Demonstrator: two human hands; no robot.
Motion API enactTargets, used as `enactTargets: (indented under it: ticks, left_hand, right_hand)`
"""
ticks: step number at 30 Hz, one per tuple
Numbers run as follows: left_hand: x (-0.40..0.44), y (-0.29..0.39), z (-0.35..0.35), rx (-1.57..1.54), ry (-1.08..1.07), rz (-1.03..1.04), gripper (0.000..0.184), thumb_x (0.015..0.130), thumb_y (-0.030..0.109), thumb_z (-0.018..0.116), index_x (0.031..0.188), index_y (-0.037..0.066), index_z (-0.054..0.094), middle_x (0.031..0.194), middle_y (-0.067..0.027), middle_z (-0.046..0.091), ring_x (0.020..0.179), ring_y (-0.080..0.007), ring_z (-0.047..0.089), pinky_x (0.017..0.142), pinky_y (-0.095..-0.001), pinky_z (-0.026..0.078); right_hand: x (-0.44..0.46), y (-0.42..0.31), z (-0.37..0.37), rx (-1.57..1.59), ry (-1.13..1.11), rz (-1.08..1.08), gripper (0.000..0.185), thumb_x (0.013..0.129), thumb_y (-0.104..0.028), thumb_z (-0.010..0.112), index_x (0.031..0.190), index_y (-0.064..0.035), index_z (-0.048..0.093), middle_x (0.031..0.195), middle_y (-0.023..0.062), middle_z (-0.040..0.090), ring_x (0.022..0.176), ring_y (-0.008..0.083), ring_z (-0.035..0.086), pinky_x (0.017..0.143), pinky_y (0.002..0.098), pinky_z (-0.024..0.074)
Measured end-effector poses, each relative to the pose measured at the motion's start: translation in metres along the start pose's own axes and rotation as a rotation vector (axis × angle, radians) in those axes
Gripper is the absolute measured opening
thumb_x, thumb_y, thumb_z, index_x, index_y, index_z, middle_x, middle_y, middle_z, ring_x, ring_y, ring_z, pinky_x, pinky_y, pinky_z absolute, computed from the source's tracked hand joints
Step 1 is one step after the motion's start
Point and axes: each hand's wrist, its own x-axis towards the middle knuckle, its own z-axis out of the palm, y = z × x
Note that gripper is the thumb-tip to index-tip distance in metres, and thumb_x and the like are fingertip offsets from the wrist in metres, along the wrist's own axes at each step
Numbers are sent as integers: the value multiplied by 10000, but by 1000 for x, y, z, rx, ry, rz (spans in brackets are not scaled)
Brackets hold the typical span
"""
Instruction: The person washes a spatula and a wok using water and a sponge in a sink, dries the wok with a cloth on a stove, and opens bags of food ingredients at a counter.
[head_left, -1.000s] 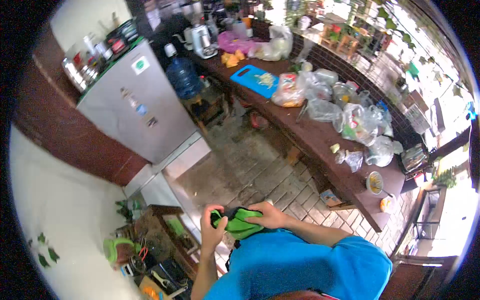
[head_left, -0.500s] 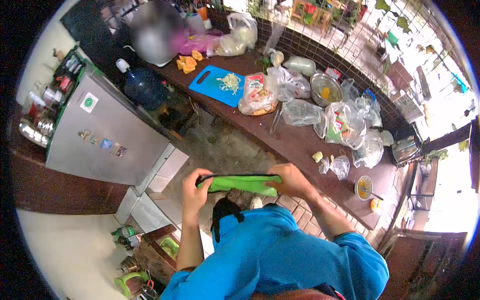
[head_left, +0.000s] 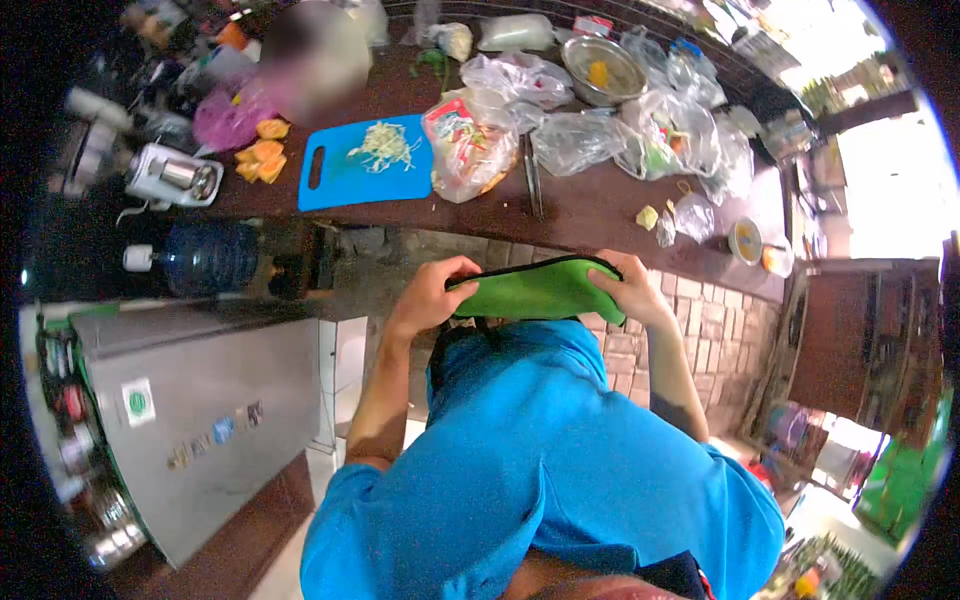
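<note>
My left hand (head_left: pixel 433 295) grips the left end of a green cloth piece with black edging (head_left: pixel 535 290), thumb on its green face. At the other end, my right hand (head_left: pixel 630 287) pinches the upper corner. The piece is stretched wide between both hands, in front of my waist and just short of the counter (head_left: pixel 590 210). Its black edge runs along the top, and the green side faces me. What exactly it is, I cannot make out; its far side is hidden.
On the counter lie a blue cutting board (head_left: pixel 340 185) with shredded white vegetable (head_left: pixel 385 147), orange pieces (head_left: pixel 262 160), several plastic bags (head_left: pixel 580 140), a metal bowl (head_left: pixel 604 70), a knife (head_left: pixel 533 180) and a small bowl (head_left: pixel 745 242). A fridge (head_left: pixel 200 400) stands at left.
My view has turned, and the counter now runs straighter across ahead. The green cloth piece is nearer the counter, with more of its green face showing. Both hands keep their hold.
</note>
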Motion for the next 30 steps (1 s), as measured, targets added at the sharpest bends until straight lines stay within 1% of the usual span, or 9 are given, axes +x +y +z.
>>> enactTargets:
  ticks: [6, 8, 10, 14, 18, 22, 24, 26, 30]
  left_hand:
    - [65, -10, 13, 24, -187, 158, 221, 782, 127, 609, 972, 13, 607, 949, -129, 663, 916, -260, 637, 827, -359, 474]
    - [87, -9, 21, -10, -254, 144, 238, 768, 125, 607, 982, 20, 609, 962, -141, 661, 917, -282, 640, 813, -367, 485]
    - [102, 1, 24, 152, -445, 186, 268, 743, 109, 615, 996, 23, 609, 978, -149, 659, 921, -297, 639, 818, -365, 488]
    - [122, 6, 48, 143, -506, 299, 301, 730, 120, 641, 1015, 28, 606, 1014, -148, 640, 976, -294, 612, 863, -365, 472]
    - [145, 24, 83, 132, -578, 399, 339, 736, 151, 666, 1047, 41, 593, 1040, -146, 607, 1011, -297, 582, 891, -367, 460]
    - [182, 36, 152, 169, -400, 461, 406, 733, 169, 688, 1099, 45, 563, 1051, -142, 575, 1017, -314, 564, 910, -379, 448]
    - [203, 45, 186, 207, -137, 632, 457, 704, 179, 711, 1110, 51, 545, 1024, -124, 564, 957, -335, 562, 858, -412, 460]
    - [222, 50, 208, 262, -125, 646, 447, 703, 174, 711, 1101, 59, 544, 1020, -117, 560, 950, -331, 564, 845, -414, 466]
    - [248, 40, 232, 440, -117, 684, 394, 690, 164, 716, 1042, 80, 559, 967, -99, 565, 908, -300, 580, 794, -401, 488]
  right_hand:
    - [-25, 3, 15, 332, 205, 90, 302, 874, -158, 599, 1115, 24, 578, 981, 75, 653, 871, 144, 591, 781, 291, 478]
    - [-33, 4, 12, 343, 373, 61, 188, 886, -160, 591, 974, 6, 593, 816, 7, 601, 760, 72, 538, 674, 234, 440]
    - [-41, 5, 2, 390, 362, 87, 199, 883, -169, 593, 975, 8, 591, 803, 8, 598, 765, 79, 539, 680, 240, 442]
    - [-57, -6, -16, 170, 429, 35, 218, 864, -182, 609, 959, 13, 590, 776, 32, 583, 761, 99, 532, 675, 262, 440]
    - [-60, 17, -22, 165, 233, 50, 244, 860, -185, 621, 1000, 11, 583, 779, 38, 571, 748, 101, 520, 669, 280, 446]
    - [-66, 38, -14, 424, 234, 195, 255, 847, -172, 639, 1017, 14, 599, 856, 113, 639, 804, 144, 578, 720, 311, 470]
    - [-69, 46, -12, 117, 313, 54, 258, 843, -176, 626, 1002, 23, 588, 791, 91, 613, 743, 108, 547, 651, 283, 460]
    - [-76, 44, -14, 125, 329, 107, 281, 819, -193, 632, 983, 32, 595, 812, 159, 627, 746, 220, 601, 690, 337, 465]
    - [-87, 55, -25, 170, 332, 139, 274, 821, -181, 622, 994, 30, 596, 826, 171, 628, 768, 231, 610, 706, 342, 467]
